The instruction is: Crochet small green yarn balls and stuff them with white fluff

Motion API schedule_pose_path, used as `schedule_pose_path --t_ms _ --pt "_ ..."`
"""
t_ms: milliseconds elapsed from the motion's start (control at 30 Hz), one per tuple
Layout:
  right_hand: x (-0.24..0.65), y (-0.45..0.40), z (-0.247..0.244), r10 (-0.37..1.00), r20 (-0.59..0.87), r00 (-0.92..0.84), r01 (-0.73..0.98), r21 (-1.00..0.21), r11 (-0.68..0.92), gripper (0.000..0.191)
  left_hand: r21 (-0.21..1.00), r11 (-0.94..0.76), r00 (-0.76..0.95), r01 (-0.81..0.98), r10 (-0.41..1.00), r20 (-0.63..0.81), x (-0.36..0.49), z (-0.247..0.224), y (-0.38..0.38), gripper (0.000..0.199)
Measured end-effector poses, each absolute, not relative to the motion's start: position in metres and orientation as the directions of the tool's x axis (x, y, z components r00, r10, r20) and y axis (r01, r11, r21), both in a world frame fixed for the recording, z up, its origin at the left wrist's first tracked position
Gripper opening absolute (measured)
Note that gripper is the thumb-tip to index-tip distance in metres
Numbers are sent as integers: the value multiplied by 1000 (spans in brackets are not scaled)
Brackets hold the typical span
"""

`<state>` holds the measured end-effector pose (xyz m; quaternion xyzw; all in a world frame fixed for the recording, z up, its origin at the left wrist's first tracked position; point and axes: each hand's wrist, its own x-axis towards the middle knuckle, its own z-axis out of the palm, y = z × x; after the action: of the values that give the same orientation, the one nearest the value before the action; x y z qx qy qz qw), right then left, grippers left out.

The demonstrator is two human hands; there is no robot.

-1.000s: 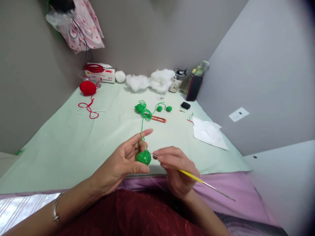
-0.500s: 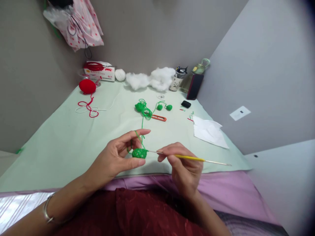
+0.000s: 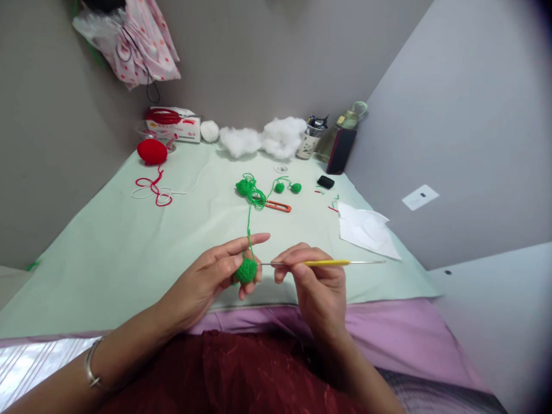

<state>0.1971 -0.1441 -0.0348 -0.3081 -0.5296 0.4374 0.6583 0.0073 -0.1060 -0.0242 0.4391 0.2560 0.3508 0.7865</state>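
My left hand point(image 3: 215, 273) grips a small round green crocheted piece point(image 3: 246, 270) near the table's front edge, its index finger stretched out to the right. Green yarn point(image 3: 249, 221) runs from that finger back to a loose green yarn ball point(image 3: 244, 187). In my right hand point(image 3: 317, 282) is a crochet hook point(image 3: 326, 263) with a yellow handle, held like a pen. The hook's thin tip points left and reaches the right edge of the green piece. An orange tool point(image 3: 278, 206) lies beside the tangled yarn.
Two small green balls point(image 3: 295, 188) and a black object point(image 3: 325, 182) lie mid-table. Behind are white stuffing point(image 3: 284, 138), a pen cup point(image 3: 307, 144) and a phone point(image 3: 341, 150). Red yarn point(image 3: 152, 152) is at the left, white paper point(image 3: 366, 230) at the right.
My left hand has turned the green piece, and its thumb has moved up from below it. The hook has swung to nearly level and shifted left with my right hand.
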Motion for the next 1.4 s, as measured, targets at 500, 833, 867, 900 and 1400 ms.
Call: schedule_pose_path --t_ms 500,833,867,900,1400 --pt "191 -146 -30 859 512 -11 -24 -859 512 21 919 284 625 -274 779 -55 2 -25 -104 59" --pt "188 -136 -36 910 415 14 -283 -871 401 11 995 64 474 -79 880 -19 5 -15 -107 69" --pt "187 -135 -36 921 389 22 -322 -869 375 10 997 20 455 -74 890 16 6 -14 -107 67" --pt "186 -135 -36 928 371 26 -347 -868 356 10 998 -18 439 -65 897 45 6 -14 -107 65" --pt "198 -139 -29 869 491 -65 -99 -869 484 17 990 -142 412 22 903 120 4 -15 -106 58"
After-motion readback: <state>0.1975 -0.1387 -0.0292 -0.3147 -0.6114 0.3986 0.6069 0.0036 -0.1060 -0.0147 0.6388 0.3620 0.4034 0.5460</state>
